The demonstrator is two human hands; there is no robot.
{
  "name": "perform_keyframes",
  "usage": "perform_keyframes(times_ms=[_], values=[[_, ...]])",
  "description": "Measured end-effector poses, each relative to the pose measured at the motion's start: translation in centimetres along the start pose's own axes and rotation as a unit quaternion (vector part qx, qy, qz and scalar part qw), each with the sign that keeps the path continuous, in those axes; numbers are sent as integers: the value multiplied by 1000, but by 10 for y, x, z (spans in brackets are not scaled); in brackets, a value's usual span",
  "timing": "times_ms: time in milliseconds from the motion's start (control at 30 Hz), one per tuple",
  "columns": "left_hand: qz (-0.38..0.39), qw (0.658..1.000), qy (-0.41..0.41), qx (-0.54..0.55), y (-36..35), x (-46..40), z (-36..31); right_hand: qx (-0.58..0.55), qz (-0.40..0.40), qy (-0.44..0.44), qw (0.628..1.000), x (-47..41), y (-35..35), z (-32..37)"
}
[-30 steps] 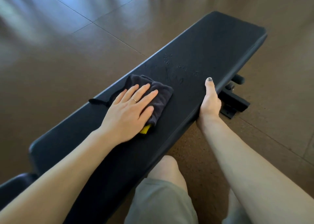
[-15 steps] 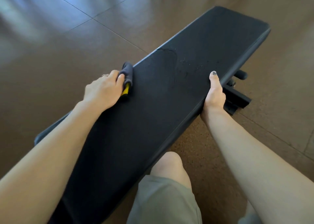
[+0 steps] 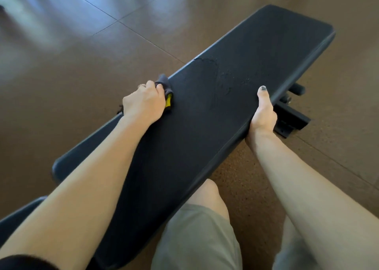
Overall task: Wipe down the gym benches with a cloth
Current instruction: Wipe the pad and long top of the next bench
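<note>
A long black padded gym bench [image 3: 205,130] runs diagonally from lower left to upper right. My left hand [image 3: 143,102] is curled over the bench's far edge and grips a dark grey cloth [image 3: 165,86] with a yellow patch, bunched against that edge. My right hand [image 3: 263,114] clamps the near edge, thumb flat on the pad, fingers hidden underneath. A damp smear and droplets [image 3: 223,77] show on the pad between the two hands.
Brown rubber floor tiles surround the bench. The bench's black metal foot and frame [image 3: 291,118] stick out on the floor just right of my right hand. My knee in grey-green shorts [image 3: 203,208] is below the near edge.
My left hand went from pressing the cloth flat on the pad to gripping it bunched over the far edge. The right hand kept its hold on the near edge.
</note>
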State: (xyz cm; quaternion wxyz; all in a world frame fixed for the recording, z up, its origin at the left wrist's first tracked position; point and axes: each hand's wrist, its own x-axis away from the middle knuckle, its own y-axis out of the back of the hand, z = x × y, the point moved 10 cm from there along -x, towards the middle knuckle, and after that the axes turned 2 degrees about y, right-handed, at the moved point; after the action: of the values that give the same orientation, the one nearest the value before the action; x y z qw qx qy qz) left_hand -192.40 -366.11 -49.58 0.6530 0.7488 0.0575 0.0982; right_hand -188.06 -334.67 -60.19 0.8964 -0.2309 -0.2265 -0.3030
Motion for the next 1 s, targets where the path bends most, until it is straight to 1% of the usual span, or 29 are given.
perform_keyframes(times_ms=[100, 200, 267, 333, 367, 433, 567, 667, 767, 833, 900, 1000], values=[[-7, 999, -8, 35, 2, 30, 26, 15, 4, 1, 1000, 4, 0, 2], [-24, 999, -26, 37, 12, 70, 59, 14, 11, 2, 1000, 6, -1, 4], [-12, 999, 1, 32, 13, 77, 83, 10, 13, -1, 1000, 8, -3, 3], [17, 999, 38, 25, 8, 64, 90, 10, 10, 1, 1000, 7, -2, 2], [29, 999, 41, 16, 6, 52, 83, 11, 8, 2, 1000, 7, -2, 3], [38, 999, 8, -10, -1, 28, 48, 13, 10, 4, 1000, 6, -3, 3], [25, 998, -41, -31, -12, 9, -20, 21, 8, 6, 1000, 5, -4, 1], [28, 993, -103, -54, -17, 35, -45, 16, 18, -2, 1000, 3, -4, -1], [40, 976, -210, -39, -19, 97, -64, 14, 23, -12, 1000, 5, -4, -5], [40, 964, -256, -51, -20, 138, -70, 11, 16, -18, 1000, 6, -4, -7], [43, 962, -262, -59, -22, 146, -71, 8, 12, -19, 1000, 5, -3, -8], [31, 963, -264, -52, -23, 119, -96, 10, 11, -15, 1000, 1, -1, -6]])
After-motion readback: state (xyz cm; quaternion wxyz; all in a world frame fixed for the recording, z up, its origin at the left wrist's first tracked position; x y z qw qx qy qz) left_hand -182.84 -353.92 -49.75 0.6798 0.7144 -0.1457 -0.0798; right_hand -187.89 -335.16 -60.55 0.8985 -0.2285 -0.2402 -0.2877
